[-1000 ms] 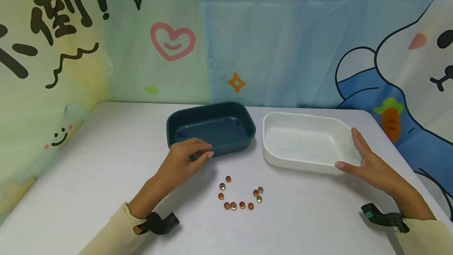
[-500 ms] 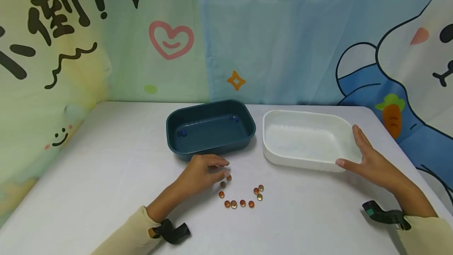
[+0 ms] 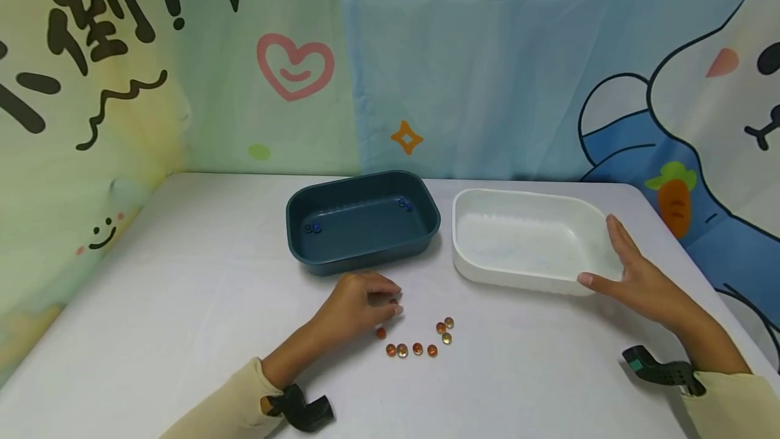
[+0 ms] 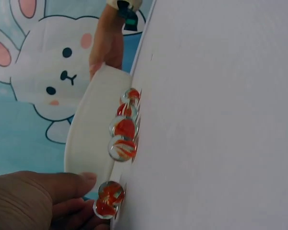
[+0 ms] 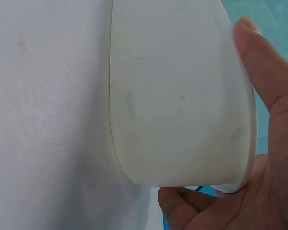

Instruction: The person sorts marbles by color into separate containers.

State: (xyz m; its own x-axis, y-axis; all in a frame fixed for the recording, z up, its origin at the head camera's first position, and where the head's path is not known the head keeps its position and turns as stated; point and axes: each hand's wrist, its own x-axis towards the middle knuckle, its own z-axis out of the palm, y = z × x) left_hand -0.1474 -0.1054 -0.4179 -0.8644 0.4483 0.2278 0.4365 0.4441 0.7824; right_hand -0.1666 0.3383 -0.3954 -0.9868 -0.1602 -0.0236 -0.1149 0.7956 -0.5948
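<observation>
My left hand (image 3: pixel 356 307) reaches down to the table, thumb and fingers apart around an orange marble (image 3: pixel 393 302) at the upper left end of a curved row. In the left wrist view, the thumb and fingers lie beside two clear glass marbles with orange swirls (image 4: pixel 110 191); I see no firm pinch. Other marbles (image 3: pixel 417 349) of the row lie to the right and nearer me. My right hand (image 3: pixel 642 286) holds the right end of a white tray (image 3: pixel 518 280), thumb at the front side and fingers round the end.
A dark blue tray (image 3: pixel 365 259) stands behind my left hand, with blue marbles (image 3: pixel 313 228) at its left and another pair at its back right. The white table (image 3: pixel 183 276) ends at a printed cloth backdrop (image 3: pixel 475 73).
My left hand has moved from over the dark blue tray's front rim, right and toward me, down to the marbles. The right hand stays at the white tray.
</observation>
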